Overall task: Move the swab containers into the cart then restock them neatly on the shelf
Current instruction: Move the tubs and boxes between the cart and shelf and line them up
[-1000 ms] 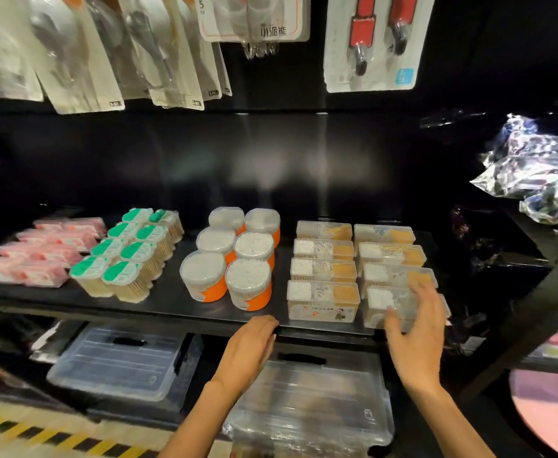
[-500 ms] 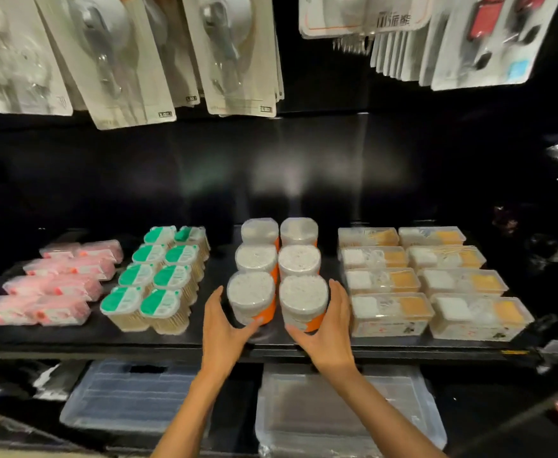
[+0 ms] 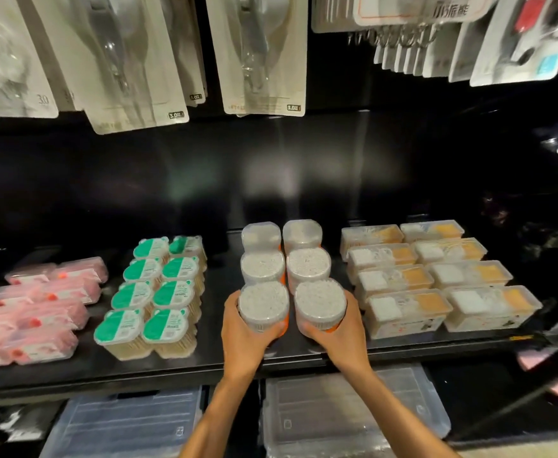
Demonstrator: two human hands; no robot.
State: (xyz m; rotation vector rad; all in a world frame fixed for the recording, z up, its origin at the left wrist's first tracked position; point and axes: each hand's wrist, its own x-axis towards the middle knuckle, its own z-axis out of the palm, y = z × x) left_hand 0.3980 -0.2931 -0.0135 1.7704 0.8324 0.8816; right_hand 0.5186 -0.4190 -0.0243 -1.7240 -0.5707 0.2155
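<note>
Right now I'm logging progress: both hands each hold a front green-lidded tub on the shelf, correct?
Not quite. The head view shows the left hand and right hand each holding a front round orange tub, not the green-lidded tubs further left. They are on the shelf.

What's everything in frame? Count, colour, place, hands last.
round clear swab tubs with orange bases: 6, two columns of three, centre of shelf
green-lidded clear swab boxes: 8, two columns, left of the tubs
pink flat packs: several, exact count unclear, far left
rectangular clear boxes with white and orange contents: 8, two columns, right
black shelf: 1, holds all the above
clear lidded storage bins: 2, below the shelf
hanging blister-card packs: many, white, above
left hand: grips front-left tub
right hand: grips front-right tub
</note>
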